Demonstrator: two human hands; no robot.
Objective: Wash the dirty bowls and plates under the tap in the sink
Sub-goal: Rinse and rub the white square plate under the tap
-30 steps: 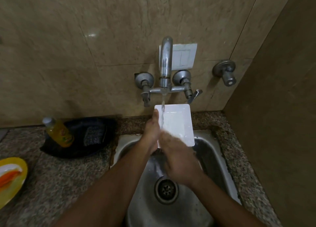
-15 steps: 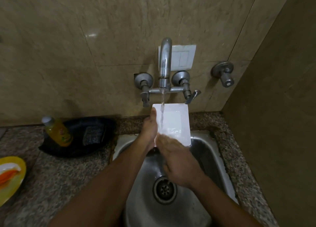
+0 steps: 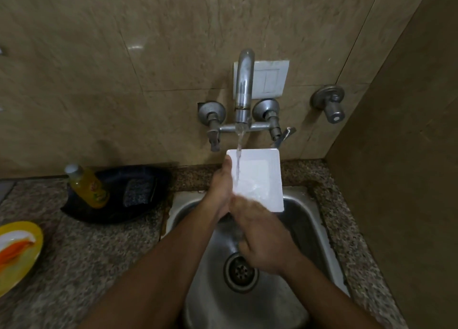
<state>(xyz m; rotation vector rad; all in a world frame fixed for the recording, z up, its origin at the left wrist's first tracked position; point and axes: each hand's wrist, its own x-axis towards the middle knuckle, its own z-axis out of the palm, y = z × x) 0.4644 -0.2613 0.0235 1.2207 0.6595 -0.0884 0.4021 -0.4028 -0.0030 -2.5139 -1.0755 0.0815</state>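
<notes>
Right hand (image 3: 260, 232) hides the white plate's (image 3: 262, 177) near edge.

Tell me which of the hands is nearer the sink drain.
Right. The right hand is just above the drain in the picture; the left hand is farther up, gripping the white plate by its left edge.

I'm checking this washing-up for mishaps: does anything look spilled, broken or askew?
Nothing stands out. The left hand holds the white plate under the tap, whose water falls into the sink.
</notes>
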